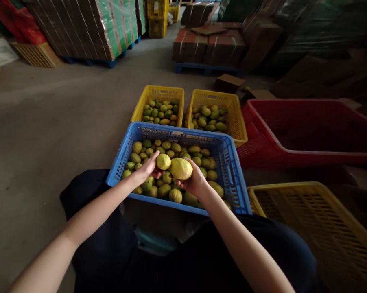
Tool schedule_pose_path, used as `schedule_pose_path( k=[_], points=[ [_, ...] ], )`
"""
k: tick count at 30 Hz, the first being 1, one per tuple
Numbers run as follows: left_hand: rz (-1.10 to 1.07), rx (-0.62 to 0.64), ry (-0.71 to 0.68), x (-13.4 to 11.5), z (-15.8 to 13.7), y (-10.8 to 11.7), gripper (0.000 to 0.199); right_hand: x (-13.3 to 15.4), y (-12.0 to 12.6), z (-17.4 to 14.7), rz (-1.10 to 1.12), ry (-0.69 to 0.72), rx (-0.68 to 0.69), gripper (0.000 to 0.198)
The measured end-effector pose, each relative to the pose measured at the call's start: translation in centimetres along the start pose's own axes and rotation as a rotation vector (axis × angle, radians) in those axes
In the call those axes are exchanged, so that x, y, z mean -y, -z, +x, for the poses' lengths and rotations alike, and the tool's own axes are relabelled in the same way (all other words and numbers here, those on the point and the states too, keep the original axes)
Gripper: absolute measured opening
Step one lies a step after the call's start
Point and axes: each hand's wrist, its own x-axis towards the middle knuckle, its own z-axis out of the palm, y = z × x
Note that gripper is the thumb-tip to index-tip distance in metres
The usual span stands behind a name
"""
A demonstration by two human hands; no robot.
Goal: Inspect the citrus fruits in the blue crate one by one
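Round fruit point(163, 162), lumpy oval fruit point(181, 169), slotted crate point(233, 173)

Small round fruit point(163, 161), larger oblong fruit point(181, 169): both yellow, held above blue crate point(183, 136).

I'm operating remotely, seeing open floor point(33, 134) running down frame left, leaving passage. Centre: smaller fruit point(163, 162) and larger fruit point(181, 169) are filling the gap between left hand point(150, 167) and right hand point(196, 179); blue crate point(237, 185) is walling round. Yellow crates point(215, 96) are blocking just above centre, red crate point(311, 153) mid-right.
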Motion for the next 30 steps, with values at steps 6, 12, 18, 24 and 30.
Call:
schedule_pose_path(
  k=[6,12,18,24,30],
  points=[
    [-0.005,0.077,-0.081,-0.2,0.1,0.2,0.05,0.2,0.3,0.1,-0.016,0.029,0.02,0.048],
    [0.092,0.062,-0.57,-1.3,-0.5,0.5,0.048,0.9,0.2,-0.1,-0.158,0.298,-0.057,0.035],
    [0.399,0.046,-1.0,-2.3,-1.6,1.4,0.05,1.5,0.9,-1.3,-0.662,1.242,-0.35,0.072],
    [0.688,-0.069,-1.317,-2.5,-2.5,1.6,0.049,2.0,2.1,-1.5,-1.075,1.696,-0.414,0.06],
    [0.901,-0.118,-1.507,-2.1,-2.8,1.5,0.05,1.5,2.4,-0.8,-1.282,1.873,-0.405,0.053]
  ],
)
